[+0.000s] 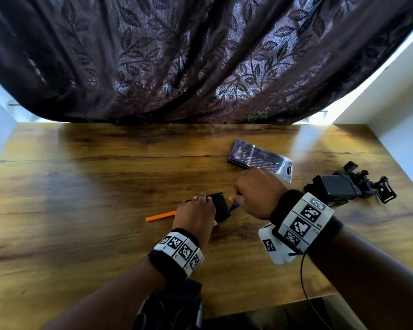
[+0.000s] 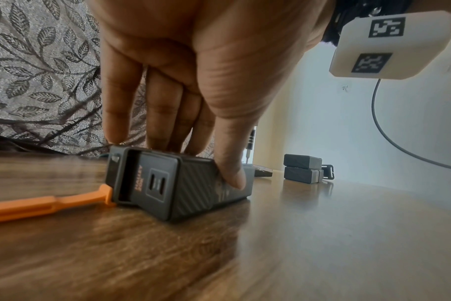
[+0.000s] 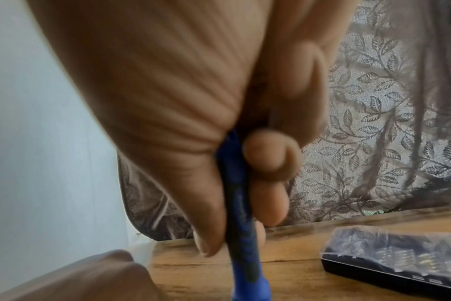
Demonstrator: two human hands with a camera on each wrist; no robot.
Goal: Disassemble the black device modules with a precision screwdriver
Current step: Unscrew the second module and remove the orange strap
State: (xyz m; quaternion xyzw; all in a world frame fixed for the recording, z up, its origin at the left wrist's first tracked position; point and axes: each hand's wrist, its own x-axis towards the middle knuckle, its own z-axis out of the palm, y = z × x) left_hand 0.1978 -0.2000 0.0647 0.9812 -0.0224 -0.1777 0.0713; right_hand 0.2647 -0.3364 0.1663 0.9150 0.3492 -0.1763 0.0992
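A small black device module (image 1: pixel 220 206) (image 2: pixel 183 183) lies on the wooden table (image 1: pixel 86 186). My left hand (image 1: pixel 194 214) (image 2: pixel 183 114) holds it down, fingers on its top and thumb pressed to its ribbed side. My right hand (image 1: pixel 253 194) (image 3: pixel 219 142) grips a blue-handled precision screwdriver (image 3: pixel 241 224) (image 1: pixel 233 207), thumb and fingers curled round the handle. Its tip points down at the module's right end. In the left wrist view the metal shaft (image 2: pixel 249 151) shows just behind my thumb.
An orange pry tool (image 1: pixel 161 216) (image 2: pixel 46 205) lies left of the module, touching it. A clear-lidded bit case (image 1: pixel 260 158) (image 3: pixel 399 258) sits behind my right hand. More black modules and mounts (image 1: pixel 348 186) (image 2: pixel 303 169) are piled at the right. A dark curtain (image 1: pixel 200 55) hangs behind the table.
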